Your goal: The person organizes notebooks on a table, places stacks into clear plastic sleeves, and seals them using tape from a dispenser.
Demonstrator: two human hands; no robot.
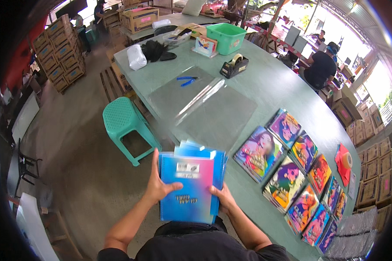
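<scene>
A stack of blue-and-pink notebooks (186, 185) is held up in front of my body, at the near edge of the table. My left hand (158, 185) grips its left side, thumb across the top cover and fingers along the edge. On the right side my right hand (222, 198) clasps the stack, its thumb on the front and the other fingers hidden behind. The notebooks are not quite flush; some stick out at the top and right. Beyond them, clear plastic sheets (235, 108) lie on the green table (274, 78).
Several stacks of colourful notebooks (285, 180) cover the table's right side, near a tape roll (346, 160) on red material. Farther back are blue pliers (187, 81), a tape dispenser (234, 66) and a green bin (225, 38). A green stool (125, 119) stands left.
</scene>
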